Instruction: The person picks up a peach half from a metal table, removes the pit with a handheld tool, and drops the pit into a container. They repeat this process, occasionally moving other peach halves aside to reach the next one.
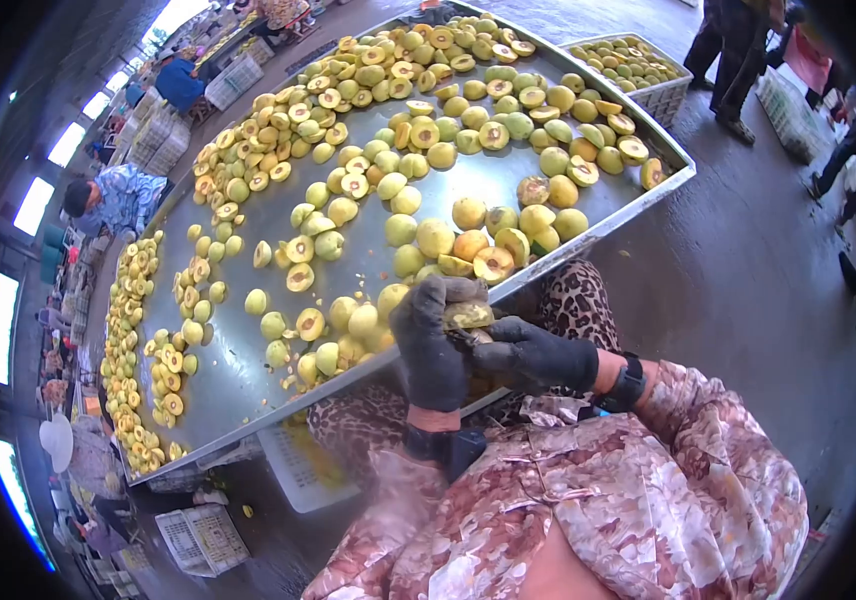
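Observation:
My left hand [435, 335], in a dark glove, is closed around a yellow-green stone fruit [469, 316] just over the near rim of the metal table. The gloved fingers of my right hand [538, 353] are bent together against the lower side of that fruit. Something small and dark shows between the two hands, but its kind is hidden. Whole and halved stone fruits [435, 239] lie on the metal table [233, 345] just beyond my hands. Brown pits or pit hollows show in many cut halves.
A crate of fruit [625, 62] stands past the table's right corner. Below the near rim is a white crate [308, 470], with another crate [201, 540] on the floor. A person in blue [123, 198] sits across the table; other people stand at the right.

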Action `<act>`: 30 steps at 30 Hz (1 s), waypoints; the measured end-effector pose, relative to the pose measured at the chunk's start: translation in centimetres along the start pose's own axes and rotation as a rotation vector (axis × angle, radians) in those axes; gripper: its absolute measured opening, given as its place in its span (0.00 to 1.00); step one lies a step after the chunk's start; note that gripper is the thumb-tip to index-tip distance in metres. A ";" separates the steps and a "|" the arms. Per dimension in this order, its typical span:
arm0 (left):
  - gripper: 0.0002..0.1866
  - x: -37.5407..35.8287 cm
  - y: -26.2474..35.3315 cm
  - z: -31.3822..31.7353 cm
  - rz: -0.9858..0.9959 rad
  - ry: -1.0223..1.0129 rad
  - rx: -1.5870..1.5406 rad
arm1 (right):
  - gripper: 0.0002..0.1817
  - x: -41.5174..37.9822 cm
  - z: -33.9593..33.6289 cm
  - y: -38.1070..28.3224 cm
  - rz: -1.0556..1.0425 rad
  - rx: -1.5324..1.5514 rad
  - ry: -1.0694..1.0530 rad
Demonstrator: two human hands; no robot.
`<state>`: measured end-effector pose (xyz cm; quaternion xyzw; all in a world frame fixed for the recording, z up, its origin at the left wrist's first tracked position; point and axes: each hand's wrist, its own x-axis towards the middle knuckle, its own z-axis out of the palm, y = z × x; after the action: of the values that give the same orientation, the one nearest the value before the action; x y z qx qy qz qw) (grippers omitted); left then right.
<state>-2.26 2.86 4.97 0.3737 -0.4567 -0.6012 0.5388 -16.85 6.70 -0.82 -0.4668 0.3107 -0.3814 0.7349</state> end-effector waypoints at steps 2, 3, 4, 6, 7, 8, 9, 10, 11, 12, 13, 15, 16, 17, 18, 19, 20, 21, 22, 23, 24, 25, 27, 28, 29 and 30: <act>0.16 -0.3 0.5 0.3 0.236 -0.052 0.096 | 0.19 -0.4 1.0 -2.0 0.063 0.064 -0.049; 0.15 -0.2 0.7 0.0 0.383 -0.098 0.185 | 0.20 -0.3 1.0 -2.2 0.055 0.042 -0.091; 0.14 -0.3 1.6 0.2 0.515 -0.154 0.269 | 0.20 -0.6 1.2 -2.3 -0.021 -0.061 -0.117; 0.12 -1.0 2.4 -1.2 0.568 -0.176 0.457 | 0.20 -0.3 2.0 -3.3 -0.245 -0.360 -0.160; 0.12 -1.1 1.6 -2.6 0.505 -0.137 0.304 | 0.20 0.6 2.6 -4.0 -0.390 -0.558 -0.194; 0.13 -1.2 0.8 -4.0 0.452 -0.093 0.151 | 0.21 1.2 2.9 -4.3 -0.536 -0.768 -0.239; 0.13 -2.0 1.4 -6.7 0.511 -0.002 0.439 | 0.21 1.8 3.0 -3.4 -0.594 -0.832 -0.163; 0.14 -2.8 2.1 -9.4 0.556 0.105 0.727 | 0.21 2.2 3.5 -1.3 -0.647 -0.888 -0.084; 0.15 -3.6 2.6 -13.6 0.416 0.256 0.457 | 0.22 2.5 3.4 0.5 -0.703 -0.953 -0.006; 0.17 -4.3 3.2 -17.9 0.324 0.424 0.149 | 0.21 2.6 2.9 1.4 -0.383 -1.100 -0.083; 0.18 -5.6 5.1 -18.7 0.250 0.588 0.043 | 0.21 2.7 2.4 2.7 -0.051 -1.222 -0.153; 0.28 -5.8 7.3 -31.6 -0.337 0.663 1.262 | 0.17 2.7 -2.3 13.7 -0.521 -1.379 0.273; 0.26 -3.5 7.2 -32.2 -0.130 0.631 1.454 | 0.16 2.7 -2.3 12.6 -0.332 -1.357 0.211; 0.25 -1.4 6.2 -32.0 0.086 0.597 1.615 | 0.15 2.9 -2.2 10.2 -0.134 -1.335 0.149; 0.24 -0.4 5.3 -31.2 0.294 0.554 1.769 | 0.14 2.7 -1.3 8.8 0.077 -1.286 0.083; 0.24 2.5 4.4 -26.3 0.357 0.439 1.613 | 0.14 2.9 -1.3 8.4 0.030 -1.260 0.075; 0.24 7.1 3.2 -19.8 0.443 0.309 1.426 | 0.14 3.0 -2.2 7.8 -0.013 -1.255 0.102; 0.22 11.6 0.3 -16.3 0.416 0.216 1.283 | 0.13 2.3 -3.0 7.0 -0.162 -1.141 0.046; 0.22 16.1 -2.6 -12.8 0.380 0.132 1.138 | 0.13 1.8 -3.4 7.2 -0.253 -1.058 0.101; 0.24 20.7 -6.9 -10.3 0.402 -0.016 0.970 | 0.13 1.1 -3.9 7.4 -0.346 -0.977 0.150; 0.25 24.4 -10.5 -5.7 0.416 -0.158 0.806 | 0.13 0.3 -3.9 4.7 -0.401 -0.952 0.242; 0.25 27.0 -13.9 -2.5 0.372 -0.307 0.814 | 0.13 -1.4 -4.2 2.9 -0.212 -1.098 0.146; 0.27 29.9 -20.3 4.1 0.335 -0.594 1.156 | 0.09 -3.0 -4.2 1.2 -0.213 -1.018 0.248; 0.28 30.6 -23.0 6.2 0.315 -0.669 1.294 | 0.09 -3.5 -4.6 2.0 -0.386 -0.932 0.311; 0.29 28.5 -21.1 9.6 0.284 -0.850 1.423 | 0.09 -4.4 -5.0 1.2 -0.388 -0.904 0.343; 0.27 25.9 -19.1 11.9 0.241 -0.763 1.461 | 0.09 -5.2 -4.8 0.1 -0.391 -0.868 0.379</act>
<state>-22.98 -20.99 -8.46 0.3484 -0.9200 -0.1770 0.0298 -23.40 8.97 -2.18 -0.7011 0.4752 -0.4252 0.3191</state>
